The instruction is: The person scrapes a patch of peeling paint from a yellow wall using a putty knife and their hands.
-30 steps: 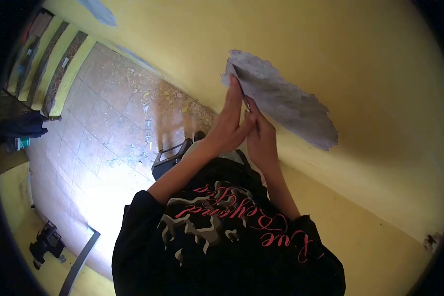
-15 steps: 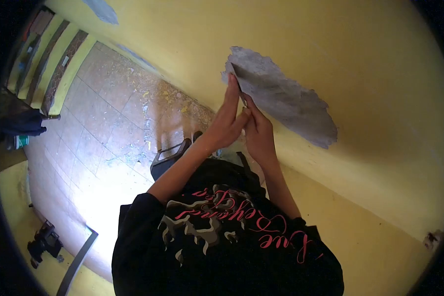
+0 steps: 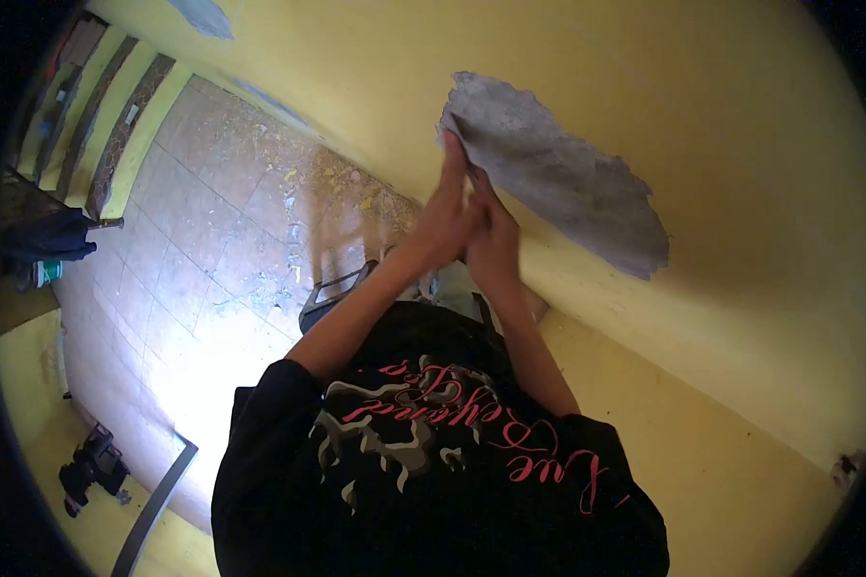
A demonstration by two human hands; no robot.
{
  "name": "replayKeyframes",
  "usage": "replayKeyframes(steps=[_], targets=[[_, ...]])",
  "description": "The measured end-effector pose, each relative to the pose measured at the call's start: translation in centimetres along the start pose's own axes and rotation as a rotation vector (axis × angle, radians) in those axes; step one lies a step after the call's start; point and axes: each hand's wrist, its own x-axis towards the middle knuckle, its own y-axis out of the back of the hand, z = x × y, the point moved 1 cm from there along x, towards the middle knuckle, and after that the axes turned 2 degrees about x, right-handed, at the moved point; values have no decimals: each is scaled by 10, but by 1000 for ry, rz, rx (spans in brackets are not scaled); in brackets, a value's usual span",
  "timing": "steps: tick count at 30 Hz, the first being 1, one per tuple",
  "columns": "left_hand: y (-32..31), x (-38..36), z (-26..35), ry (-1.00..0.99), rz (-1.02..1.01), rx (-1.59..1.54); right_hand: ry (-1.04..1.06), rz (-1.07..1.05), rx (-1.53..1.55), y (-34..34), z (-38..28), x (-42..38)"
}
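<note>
Both my hands meet on a thin scraper, its blade seen nearly edge-on against the yellow wall. My right hand is closed around its lower end, and the fingers hide the handle. Along the blade lie the stretched fingers of my left hand, its thumb crossing toward the right hand, so it grips the tool too. The blade's tip is at the left end of a bare grey patch with ragged paint edges. Motion blurs both hands slightly.
Paint flakes litter the tiled floor along the wall's foot. A dark stool or chair frame stands beside my legs. Yellow steps are at the upper left. A black object and a grey curved strip lie lower left.
My hands have shifted slightly down in view relative to the grey patch, drawing the scraper back a little. The view has tilted slightly. The grip on the scraper is kept.
</note>
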Motion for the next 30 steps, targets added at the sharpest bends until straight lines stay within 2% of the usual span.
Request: replayKeyframes(steps=[2, 3, 5, 9, 11, 12, 14, 16, 18, 19, 21, 22, 23, 26, 30], targets=[[2, 3, -8, 111, 83, -99, 72, 75, -135, -13, 8, 4], [1, 7, -9, 100, 85, -96, 83, 80, -135, -8, 6, 5], [-8, -7, -5, 10, -18, 36, -113, -5, 8, 9, -1, -12], [-13, -3, -4, 1, 52, -40, -241, -84, 3, 7, -7, -5], [-1, 6, -8, 210, 97, -120, -37, 46, -53, -14, 9, 10], [-2, -2, -10, 229, 86, -120, -58, 45, -48, -13, 12, 0], [-2, -3, -15, 94, -1, 7, 37, 75, -101, -8, 13, -3], [-6, -1, -7, 36, -23, 51, -13, 38, -85, -9, 6, 3], [-6, 2, -7, 266, 104, -25, -142, -33, -48, -13, 2, 4], [7, 7, -25, 166, 117, -39, -158, -28, -46, -17, 10, -2], [6, 2, -14, 204, 53, -46, 2, 8, -26, -30, 24, -3], [4, 0, -8, 239, 9, -51, 9, 3, -28, -25, 24, -6], [-6, -3, -4, 135, 43, -18, 26, 13, 41, -17, 24, -12], [-19, -11, 8, 33, 99, 24, 74, 18, 110, -5, 22, -9], [-15, -14, 18, 32, 159, 29, 96, -14, 41, -7, 8, 12]])
